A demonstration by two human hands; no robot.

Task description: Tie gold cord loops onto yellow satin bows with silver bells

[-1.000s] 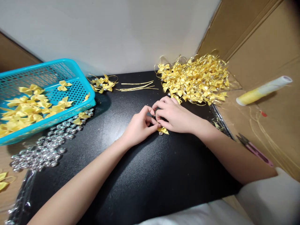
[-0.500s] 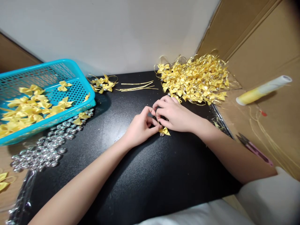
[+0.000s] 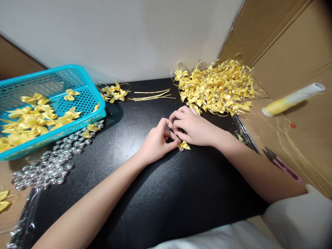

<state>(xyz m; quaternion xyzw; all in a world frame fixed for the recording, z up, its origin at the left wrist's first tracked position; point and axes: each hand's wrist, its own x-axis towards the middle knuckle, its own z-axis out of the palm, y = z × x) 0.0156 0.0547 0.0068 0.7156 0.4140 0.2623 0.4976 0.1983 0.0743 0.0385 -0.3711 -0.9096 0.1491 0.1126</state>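
My left hand (image 3: pixel 158 142) and my right hand (image 3: pixel 194 127) meet above the black tabletop, fingertips close together. Both are closed in a pinch on a thin gold cord, of which only a short piece shows between the fingers. Just below the fingertips, a yellow ribbon bow (image 3: pixel 185 145) lies at the cord's lower end, partly covered by my left thumb. A small silver bell (image 3: pixel 181 149) sits against the bow's near side. The cord's ends are hidden by my fingers.
At left stands a blue basket (image 3: pixel 75 127) of yellow bows, with silver bells (image 3: pixel 48 169) spread before it. Several cut gold cords (image 3: pixel 153 98) lie at the back, near a heap of corded bows (image 3: pixel 215 88). Thread snips (image 3: pixel 284 166) and a yellow-white roll (image 3: pixel 290 100) rest on cardboard.
The bow and bell have shifted slightly to the right. My left thumb has moved a little to the right too; both hands keep their pinch.
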